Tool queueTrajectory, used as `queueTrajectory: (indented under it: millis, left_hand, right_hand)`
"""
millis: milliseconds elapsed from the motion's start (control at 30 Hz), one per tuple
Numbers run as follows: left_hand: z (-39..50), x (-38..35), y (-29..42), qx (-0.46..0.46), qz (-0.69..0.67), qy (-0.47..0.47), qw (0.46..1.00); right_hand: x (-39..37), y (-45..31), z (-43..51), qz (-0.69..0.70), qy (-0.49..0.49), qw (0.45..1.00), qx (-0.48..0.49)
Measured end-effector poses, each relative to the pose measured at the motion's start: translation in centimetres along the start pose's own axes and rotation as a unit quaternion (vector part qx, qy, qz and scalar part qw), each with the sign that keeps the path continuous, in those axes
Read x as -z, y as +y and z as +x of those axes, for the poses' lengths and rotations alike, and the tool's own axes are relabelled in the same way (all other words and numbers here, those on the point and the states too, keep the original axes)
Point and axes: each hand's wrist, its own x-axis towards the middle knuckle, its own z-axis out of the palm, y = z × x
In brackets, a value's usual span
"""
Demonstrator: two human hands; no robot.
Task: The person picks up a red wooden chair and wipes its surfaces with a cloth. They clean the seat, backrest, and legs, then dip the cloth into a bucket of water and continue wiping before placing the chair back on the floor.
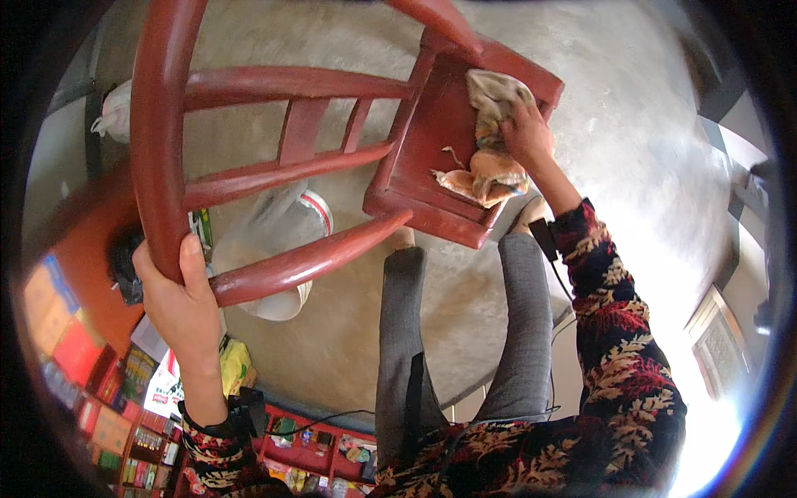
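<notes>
A red painted wooden chair (pixel 163 124) stands before me, its curved top rail at the left and its seat (pixel 429 124) nearer the picture's middle. Gripped in my left hand (pixel 187 311) is the lower end of that rail, near the joint with a back post. My right hand (pixel 529 134) presses a crumpled, stained cloth (pixel 498 99) onto the seat. Part of the cloth, orange and frayed, trails over the seat towards my feet. My palm hides some of the cloth's middle.
Under the chair back, white buckets (pixel 292 305) rest on the concrete floor (pixel 324 355). Red shelves (pixel 311 457) packed with goods line the lower left, beside a yellow plastic bag (pixel 235 367). A white bag (pixel 118 112) sits at the upper left. My legs (pixel 401 324) are close to the seat.
</notes>
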Motion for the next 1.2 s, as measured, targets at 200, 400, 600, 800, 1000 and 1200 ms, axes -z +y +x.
queueTrajectory:
  millis: [200,400,600,800,1000,1200]
  left_hand:
    - [0.1,-0.2,0.0,-0.022,0.025,0.01,0.999]
    - [0.1,-0.1,0.5,0.019,-0.011,-0.002,1.0]
    - [0.2,-0.1,0.5,0.005,-0.011,0.011,1.0]
    - [-0.1,-0.2,0.2,0.011,-0.021,0.006,1.0]
    - [0.0,-0.3,0.6,0.003,-0.005,0.014,1.0]
    - [0.1,0.0,0.7,0.004,-0.02,0.005,1.0]
  right_hand:
    - [-3.0,-7.3,4.7,-0.05,-0.055,0.982,0.175]
    - [-3.1,-8.7,-0.2,-0.072,-0.185,0.904,0.378]
    - [-4.6,-11.1,-4.5,-0.075,-0.203,0.871,0.441]
    - [-3.2,-9.9,-3.0,-0.097,-0.271,0.818,0.497]
    - [-4.8,-11.0,-4.2,-0.087,-0.189,0.869,0.448]
    - [-3.9,-9.3,-3.6,-0.034,-0.173,0.835,0.521]
